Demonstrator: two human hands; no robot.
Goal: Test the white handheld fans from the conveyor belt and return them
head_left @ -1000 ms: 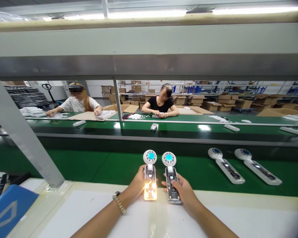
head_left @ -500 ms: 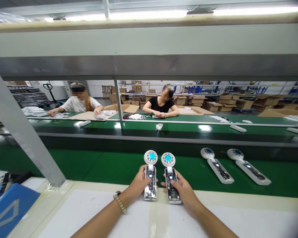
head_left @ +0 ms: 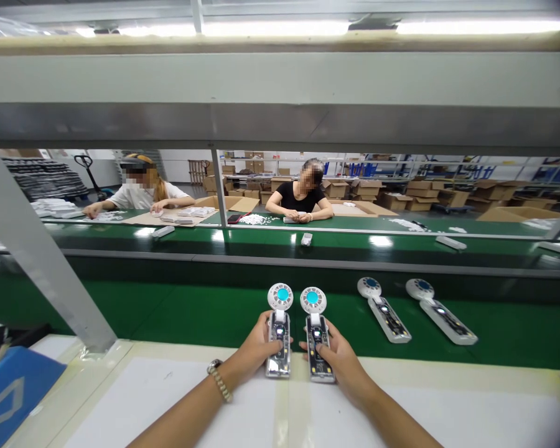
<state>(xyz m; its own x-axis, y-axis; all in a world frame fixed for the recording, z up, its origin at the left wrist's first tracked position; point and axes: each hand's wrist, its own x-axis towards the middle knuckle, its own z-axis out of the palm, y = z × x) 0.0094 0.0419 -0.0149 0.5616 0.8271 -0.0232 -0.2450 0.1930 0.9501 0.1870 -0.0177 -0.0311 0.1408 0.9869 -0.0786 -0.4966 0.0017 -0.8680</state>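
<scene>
My left hand grips a small hand-held fan with a clear handle showing its circuit board and a white round head with a blue centre. A second fan of the same kind is gripped by my right hand, thumb on its handle. Both fans lie side by side, heads pointing away from me, at the far edge of the white worktop. Neither handle glows.
Two more fans lie on the green conveyor belt to the right. A blue object sits at the left edge, by a slanted metal post. Two people work across a far belt; cardboard boxes stand behind.
The bright orange-white glow in the left fan's handle has gone out. The two fans on the belt have shifted left in view. My hands keep their grip.
</scene>
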